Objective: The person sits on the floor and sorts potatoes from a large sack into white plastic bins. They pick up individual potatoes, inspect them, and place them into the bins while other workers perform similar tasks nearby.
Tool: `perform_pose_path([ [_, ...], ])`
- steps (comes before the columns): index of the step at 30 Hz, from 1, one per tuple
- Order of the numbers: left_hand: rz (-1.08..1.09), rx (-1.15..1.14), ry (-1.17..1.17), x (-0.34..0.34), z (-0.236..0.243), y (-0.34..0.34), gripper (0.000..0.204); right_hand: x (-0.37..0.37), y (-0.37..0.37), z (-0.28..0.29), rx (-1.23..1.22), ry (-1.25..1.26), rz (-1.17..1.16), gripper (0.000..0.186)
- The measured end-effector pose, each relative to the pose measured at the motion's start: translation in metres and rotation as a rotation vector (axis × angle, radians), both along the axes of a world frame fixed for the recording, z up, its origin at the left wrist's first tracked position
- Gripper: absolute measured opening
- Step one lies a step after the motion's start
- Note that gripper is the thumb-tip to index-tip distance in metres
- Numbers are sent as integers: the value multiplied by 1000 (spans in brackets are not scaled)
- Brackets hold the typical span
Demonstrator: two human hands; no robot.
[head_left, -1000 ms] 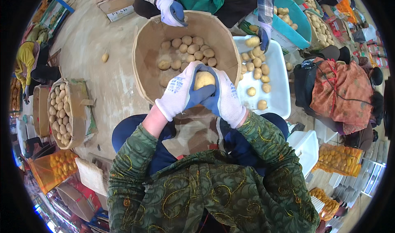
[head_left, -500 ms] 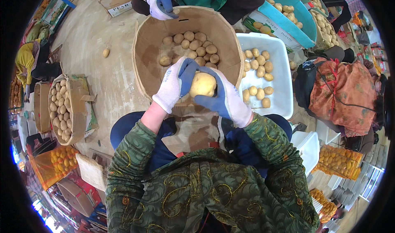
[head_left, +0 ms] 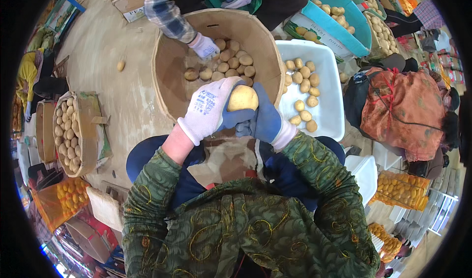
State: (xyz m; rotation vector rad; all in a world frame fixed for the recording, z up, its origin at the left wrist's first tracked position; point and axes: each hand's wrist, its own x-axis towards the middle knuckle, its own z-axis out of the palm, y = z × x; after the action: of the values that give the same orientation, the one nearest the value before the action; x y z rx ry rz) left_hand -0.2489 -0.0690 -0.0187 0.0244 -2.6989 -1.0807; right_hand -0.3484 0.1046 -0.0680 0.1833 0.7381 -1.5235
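A pale yellow potato (head_left: pixel 243 99) is between my two gloved hands, over the near rim of a large round cardboard bin (head_left: pixel 166 64). My left hand (head_left: pixel 209 103) wraps round its left side, with the thumb across the front. My right hand (head_left: pixel 268 116) is closed against its right side, fingers bent below; some fingertips are hidden. Both gloves are white with blue-grey palms. Inside the bin lie several brown potatoes (head_left: pixel 231 62). A co-worker's gloved hand (head_left: pixel 204 47) reaches among them from the far side.
A white plastic tub (head_left: pixel 330 108) with several potatoes stands right of the bin. Farther right is a turquoise box (head_left: pixel 361 37) of potatoes. At left stand a potato-filled carton (head_left: pixel 88 145) and a lone potato (head_left: pixel 121 66) on the floor. A person in an orange garment (head_left: pixel 393 111) sits at right.
The potato has turned in my hands, and my left hand now shows its printed back. The co-worker's hand has come down from the bin's far rim to the potatoes inside.
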Motion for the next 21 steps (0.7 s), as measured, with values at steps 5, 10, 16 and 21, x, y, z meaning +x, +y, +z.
perform_pose_path([
  [5,-7,96,-171,6,0,-4,46,5,-1,1,96,148,75,74],
  [10,232,-2,271,8,-33,-32,24,-23,18,14,221,653,-3,55],
  [16,432,434,52,24,16,-47,20,-121,109,-3,736,1725,186,35],
  [21,546,614,8,46,37,-53,24,-141,92,-42,603,1700,73,27],
])
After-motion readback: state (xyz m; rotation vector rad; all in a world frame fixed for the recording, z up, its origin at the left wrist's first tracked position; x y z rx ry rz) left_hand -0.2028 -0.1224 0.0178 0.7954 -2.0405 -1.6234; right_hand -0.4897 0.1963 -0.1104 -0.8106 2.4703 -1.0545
